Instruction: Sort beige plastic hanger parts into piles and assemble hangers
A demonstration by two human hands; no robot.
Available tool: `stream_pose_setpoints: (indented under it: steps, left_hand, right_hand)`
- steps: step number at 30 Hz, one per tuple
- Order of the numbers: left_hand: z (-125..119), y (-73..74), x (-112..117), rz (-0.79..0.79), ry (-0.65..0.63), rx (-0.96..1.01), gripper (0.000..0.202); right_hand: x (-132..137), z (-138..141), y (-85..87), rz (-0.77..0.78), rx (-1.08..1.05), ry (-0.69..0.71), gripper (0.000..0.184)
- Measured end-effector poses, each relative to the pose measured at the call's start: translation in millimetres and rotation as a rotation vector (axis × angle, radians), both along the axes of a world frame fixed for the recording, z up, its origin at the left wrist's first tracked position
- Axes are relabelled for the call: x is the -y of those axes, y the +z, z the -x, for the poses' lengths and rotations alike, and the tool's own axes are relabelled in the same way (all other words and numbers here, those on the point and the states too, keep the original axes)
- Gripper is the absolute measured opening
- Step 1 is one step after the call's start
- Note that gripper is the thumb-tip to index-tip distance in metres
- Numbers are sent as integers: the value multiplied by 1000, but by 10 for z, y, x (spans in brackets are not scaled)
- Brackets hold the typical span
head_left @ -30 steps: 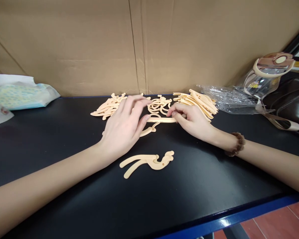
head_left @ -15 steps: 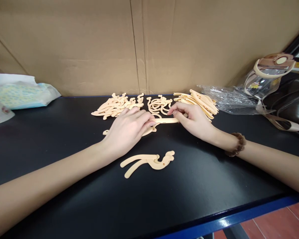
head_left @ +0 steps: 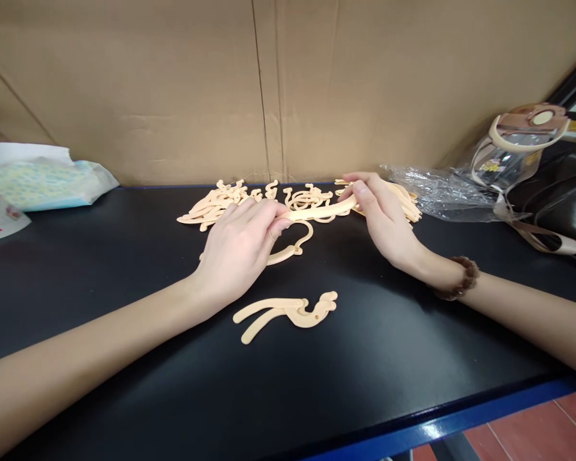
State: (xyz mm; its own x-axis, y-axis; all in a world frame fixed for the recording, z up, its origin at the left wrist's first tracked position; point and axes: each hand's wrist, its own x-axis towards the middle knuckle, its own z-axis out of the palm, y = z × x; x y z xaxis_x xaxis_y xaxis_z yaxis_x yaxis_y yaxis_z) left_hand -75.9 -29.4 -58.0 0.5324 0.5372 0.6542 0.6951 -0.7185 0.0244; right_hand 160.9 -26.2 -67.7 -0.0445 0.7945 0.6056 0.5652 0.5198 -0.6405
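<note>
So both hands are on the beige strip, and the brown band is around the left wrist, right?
Not quite: the head view shows the brown band around the right wrist. Both hands are on the beige strip.

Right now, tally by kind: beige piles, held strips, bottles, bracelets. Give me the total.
Piles: 3 (left pile, middle pile, right pile)
Held strip: 1
Bottle: 1
Bracelet: 1
Total: 6
</note>
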Motion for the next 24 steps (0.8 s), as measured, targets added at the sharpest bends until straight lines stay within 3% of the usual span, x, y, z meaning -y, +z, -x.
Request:
stream_pose_setpoints:
  steps: [4,9,16,20,24]
  left_hand:
    - [11,0,15,-85,-38,54,25]
    - [-15,7,28,11,-86,-24,25]
    - [-29,-21,-2,198,-189,-88,20]
    - [-29,-25,-6,363,-113,-84,30]
    - [-48,-21,4,379,28,-118,40]
  right_hand:
    - [32,27,-27,-55,-71,157,57]
    - [199,106,22,-216,96,322,37]
    - [226,116,34,-406,120,333,24]
    - [214,110,30,-400,113,242,18]
    - [225,109,51,-381,212,149,15]
